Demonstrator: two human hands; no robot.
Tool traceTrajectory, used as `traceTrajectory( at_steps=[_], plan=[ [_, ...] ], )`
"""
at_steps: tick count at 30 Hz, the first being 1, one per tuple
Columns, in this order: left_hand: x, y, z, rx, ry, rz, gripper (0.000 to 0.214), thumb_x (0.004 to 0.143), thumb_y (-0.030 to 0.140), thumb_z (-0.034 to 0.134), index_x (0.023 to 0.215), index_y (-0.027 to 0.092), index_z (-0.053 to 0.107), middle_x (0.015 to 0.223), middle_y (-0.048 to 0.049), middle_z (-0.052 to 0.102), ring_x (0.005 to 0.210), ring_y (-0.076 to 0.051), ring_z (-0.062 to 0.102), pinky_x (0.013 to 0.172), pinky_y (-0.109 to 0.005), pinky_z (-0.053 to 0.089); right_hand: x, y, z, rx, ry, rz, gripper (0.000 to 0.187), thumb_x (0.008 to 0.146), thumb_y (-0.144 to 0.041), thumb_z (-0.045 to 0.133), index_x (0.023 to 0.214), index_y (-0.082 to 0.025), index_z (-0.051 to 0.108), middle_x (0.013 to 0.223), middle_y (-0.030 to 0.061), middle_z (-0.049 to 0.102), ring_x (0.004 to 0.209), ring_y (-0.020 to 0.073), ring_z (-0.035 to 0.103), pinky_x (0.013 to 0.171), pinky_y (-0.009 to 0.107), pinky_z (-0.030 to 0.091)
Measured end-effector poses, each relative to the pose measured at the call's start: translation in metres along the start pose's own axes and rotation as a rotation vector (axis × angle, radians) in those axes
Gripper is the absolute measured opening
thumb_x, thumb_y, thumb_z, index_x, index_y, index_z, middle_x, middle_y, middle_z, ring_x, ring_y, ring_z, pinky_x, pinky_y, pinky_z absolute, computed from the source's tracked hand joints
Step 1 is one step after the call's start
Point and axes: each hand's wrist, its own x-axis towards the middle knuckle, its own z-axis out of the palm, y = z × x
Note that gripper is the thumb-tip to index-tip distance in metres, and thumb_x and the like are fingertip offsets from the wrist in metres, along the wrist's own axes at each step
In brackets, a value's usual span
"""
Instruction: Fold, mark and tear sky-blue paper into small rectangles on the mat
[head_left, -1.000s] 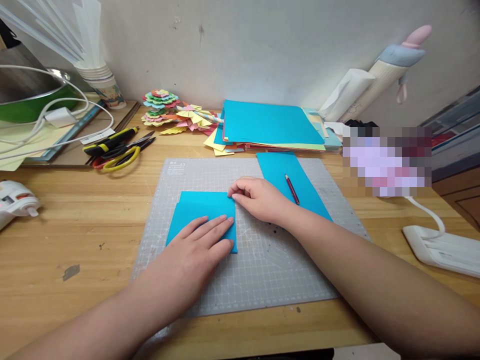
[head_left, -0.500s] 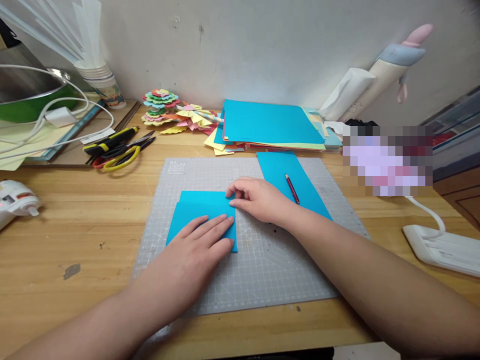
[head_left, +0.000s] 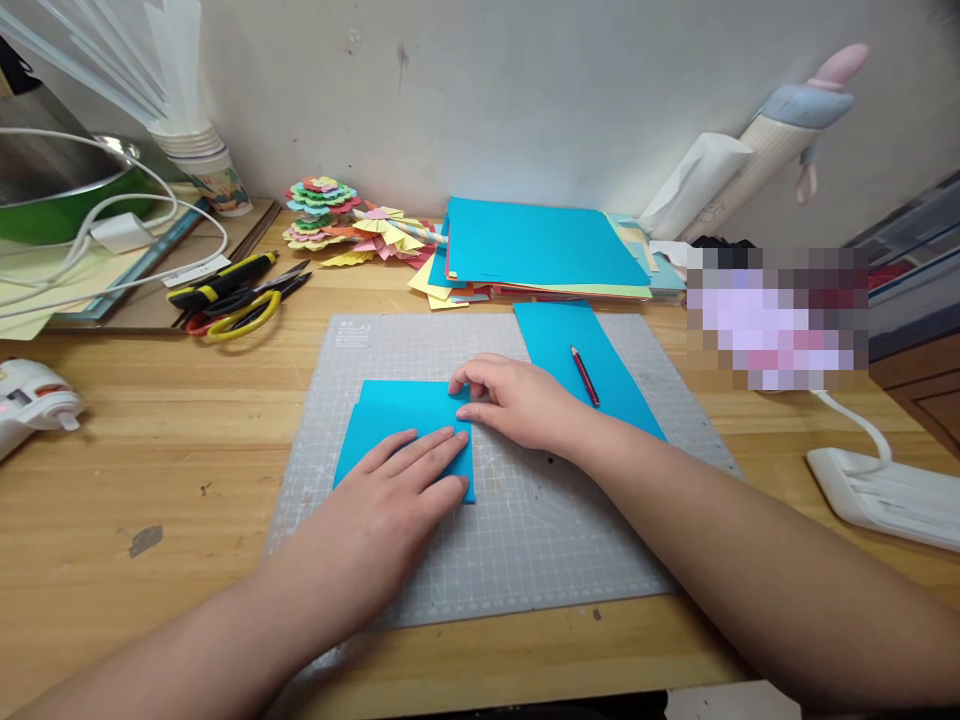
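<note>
A folded sheet of blue paper (head_left: 405, 400) lies on the grey cutting mat (head_left: 517, 560), its layers slightly out of line at the left. My left hand (head_left: 409, 490) lies flat across its lower part, fingers stretched toward the right edge. At the upper right corner of the sheet is my right hand (head_left: 514, 400), its fingers curled. Its thumb and fingertips touch the paper, with a gap between them. To the right, a blue paper strip (head_left: 555, 330) lies on the mat with a dark red pencil (head_left: 585, 377) on it.
Behind the mat sits a stack of coloured paper (head_left: 540, 240) beside paper flowers (head_left: 322, 210). Scissors (head_left: 251, 312) and a black-and-yellow cutter (head_left: 221, 282) lie at the left, near a white glue gun (head_left: 34, 395). A white lamp base (head_left: 885, 495) stands at the right.
My right fingertips have shifted very slightly left on the paper. My left hand stays in place on it.
</note>
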Motion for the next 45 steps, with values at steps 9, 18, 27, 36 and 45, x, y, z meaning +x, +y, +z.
traceTrajectory(
  at_steps=[9,18,27,36,45],
  plan=[
    [-0.0008,-0.0012,-0.0001,-0.002,-0.023,0.002,0.029,0.093,0.014,0.048,0.118,0.026,0.054,0.154,-0.0054,0.036,0.140,-0.023,0.035,0.112,-0.050,0.031,0.0001,-0.0026,0.0004,-0.021,-0.015,0.018,0.017,0.083,-0.021,0.068,0.099,-0.024,0.064,0.087,-0.0013,0.061,0.078,0.0136,0.055,0.065,0.026,0.036],
    [-0.0005,-0.0015,0.0009,-0.013,-0.012,-0.004,0.033,0.090,0.009,0.049,0.118,0.026,0.055,0.153,-0.0051,0.036,0.139,-0.023,0.036,0.114,-0.049,0.026,0.0007,-0.0008,-0.0007,-0.028,-0.028,0.008,0.018,0.084,-0.023,0.067,0.101,-0.024,0.064,0.089,-0.0013,0.061,0.079,0.0135,0.055,0.066,0.025,0.036],
    [-0.0014,-0.0015,0.0033,0.013,0.023,0.014,0.028,0.094,0.014,0.046,0.117,0.026,0.055,0.152,-0.0039,0.040,0.138,-0.021,0.039,0.114,-0.046,0.023,-0.0005,-0.0001,-0.0004,-0.040,-0.033,-0.004,0.018,0.084,-0.024,0.066,0.102,-0.024,0.063,0.091,-0.0009,0.061,0.080,0.0135,0.056,0.067,0.026,0.037],
    [-0.0014,-0.0017,0.0030,0.015,0.038,0.022,0.026,0.096,0.017,0.042,0.117,0.026,0.055,0.151,-0.0040,0.040,0.138,-0.020,0.039,0.114,-0.045,0.022,-0.0004,0.0005,-0.0011,-0.039,-0.032,-0.018,0.018,0.085,-0.025,0.065,0.103,-0.024,0.063,0.093,-0.0006,0.061,0.080,0.0134,0.056,0.067,0.026,0.037],
    [-0.0014,-0.0005,0.0031,0.022,0.049,0.021,0.026,0.096,0.017,0.041,0.116,0.025,0.056,0.150,-0.0045,0.042,0.137,-0.021,0.041,0.113,-0.046,0.024,-0.0019,0.0012,-0.0016,-0.042,-0.038,-0.025,0.018,0.086,-0.028,0.063,0.103,-0.024,0.063,0.094,-0.0004,0.061,0.081,0.0142,0.057,0.068,0.026,0.038]
  ],
)
